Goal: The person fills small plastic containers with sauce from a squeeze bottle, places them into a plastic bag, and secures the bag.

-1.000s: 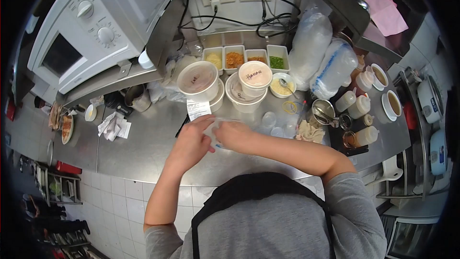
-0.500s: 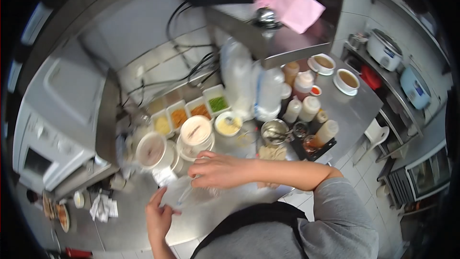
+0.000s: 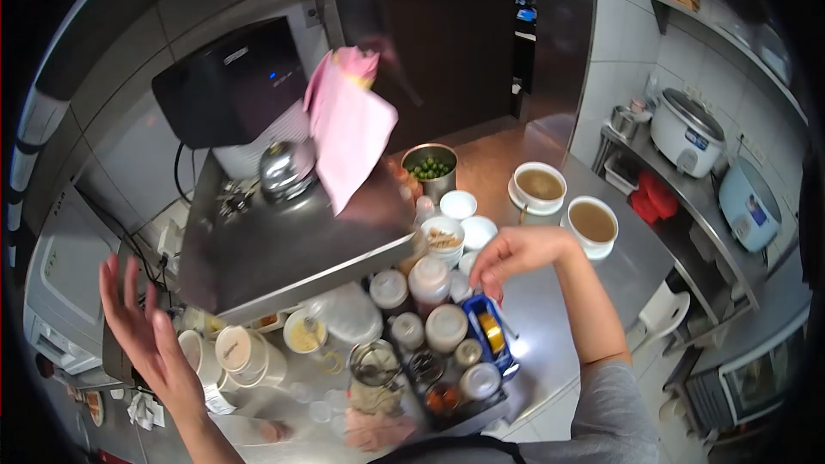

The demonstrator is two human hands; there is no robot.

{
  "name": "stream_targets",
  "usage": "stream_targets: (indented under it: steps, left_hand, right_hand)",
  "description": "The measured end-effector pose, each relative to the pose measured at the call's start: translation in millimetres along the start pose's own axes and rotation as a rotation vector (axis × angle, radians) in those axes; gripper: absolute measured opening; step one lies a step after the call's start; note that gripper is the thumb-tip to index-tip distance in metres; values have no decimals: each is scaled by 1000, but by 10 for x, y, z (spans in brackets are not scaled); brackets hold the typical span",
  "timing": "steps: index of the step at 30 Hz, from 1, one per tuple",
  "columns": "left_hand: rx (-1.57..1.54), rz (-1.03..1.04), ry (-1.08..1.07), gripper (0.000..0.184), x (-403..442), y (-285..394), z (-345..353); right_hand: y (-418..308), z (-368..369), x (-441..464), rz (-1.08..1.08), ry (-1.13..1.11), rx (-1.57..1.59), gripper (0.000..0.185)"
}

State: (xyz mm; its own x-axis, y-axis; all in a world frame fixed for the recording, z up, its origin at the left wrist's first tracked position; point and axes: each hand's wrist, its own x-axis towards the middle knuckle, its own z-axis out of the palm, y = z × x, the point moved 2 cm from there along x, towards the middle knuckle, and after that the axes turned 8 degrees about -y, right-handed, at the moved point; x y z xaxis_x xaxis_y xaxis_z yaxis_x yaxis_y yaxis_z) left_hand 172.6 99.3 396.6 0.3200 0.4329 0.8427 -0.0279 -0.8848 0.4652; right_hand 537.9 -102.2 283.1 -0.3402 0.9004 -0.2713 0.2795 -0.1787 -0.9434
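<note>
My left hand [image 3: 155, 348] is raised at the left with its fingers spread and nothing in it. Below and beyond it stand white tubs [image 3: 244, 356]. My right hand [image 3: 518, 255] reaches over the counter, fingers bent down and drawn together at the far end of a blue tape dispenser [image 3: 509, 363] with a yellow roll. Whatever is between those fingertips is too small to make out. Beside the dispenser, several sauce bottles [image 3: 447, 327] stand in a dark tray. White bowls [image 3: 478, 233] are just beyond my right hand.
A steel shelf [image 3: 284, 262] juts over the counter, holding a bell-like metal dome [image 3: 287, 170] and pink paper [image 3: 348, 133]. Two soup bowls [image 3: 540, 186] stand at the right. A pot of green fruit [image 3: 430, 165] is at the back. A folded cloth [image 3: 378, 428] lies near me.
The view has swung up and right. My right hand has left the clear plastic bag and moved to the tape dispenser. My left hand has moved away from the bag and is raised, open.
</note>
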Motion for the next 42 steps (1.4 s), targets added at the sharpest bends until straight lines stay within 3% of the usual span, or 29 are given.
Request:
stream_targets:
  steps: [3,5,7,8,11,12,15,17,19,20,21,24,26,27,28,30,34,38,42]
  left_hand:
    - [96,-14,41,48,270,-28,416]
    - [250,0,57,42,332,-149,543]
    - [98,-15,140,33,294,-219,601]
    - [124,-4,153,33,260,-278,559]
    - [232,-51,202,33,252,-288,551]
    - [271,-62,208,33,244,-290,533]
    - [372,-59,213,31,222,-291,495]
    - [456,-63,213,30,212,-285,460]
    - [517,-67,218,28,211,-275,458]
    - [538,-78,242,27,218,-266,474]
    - [596,-101,249,26,230,-203,534]
    - [596,-58,234,22,241,-164,579]
    - [587,-17,222,21,254,-167,579]
    - [553,-14,247,20,252,-144,604]
    - [549,-32,274,20,246,-136,619]
    - [504,-34,301,20,235,-102,649]
    - [458,-53,306,22,259,-117,674]
    - [447,-23,295,22,262,-121,677]
    - [414,-17,311,23,259,-144,674]
  right_hand:
    - [733,-988,133,130,179,-19,24]
    - [1268,-1603,398,128,424,-138,20]
    - [1611,-2114,711,157,709,-490,19]
    - [1772,-2304,868,76,876,-593,16]
    - [2073,-2834,1356,17,1058,-893,15]
    - [2064,-2903,1446,-19,1123,-836,14]
    - [2335,-3357,1906,162,961,-876,13]
    - [2644,-3624,2279,435,756,-779,19]
    - [2517,-3611,2315,568,616,-866,36]
    - [2561,-3610,2359,610,646,-883,57]
    - [2619,-3702,2449,723,574,-790,63]
    - [3129,-4036,2719,681,434,-771,71]
    - [2899,-3903,2620,589,398,-864,73]
    - [2977,-3880,2637,461,445,-841,68]
    - [2980,-3889,2635,531,312,-903,56]
    - [3164,-3950,2715,542,397,-977,38]
    - [3085,-3889,2589,491,275,-898,34]
    - [3190,-3900,2617,464,221,-1058,35]
    - [3232,-3905,2632,434,332,-911,32]
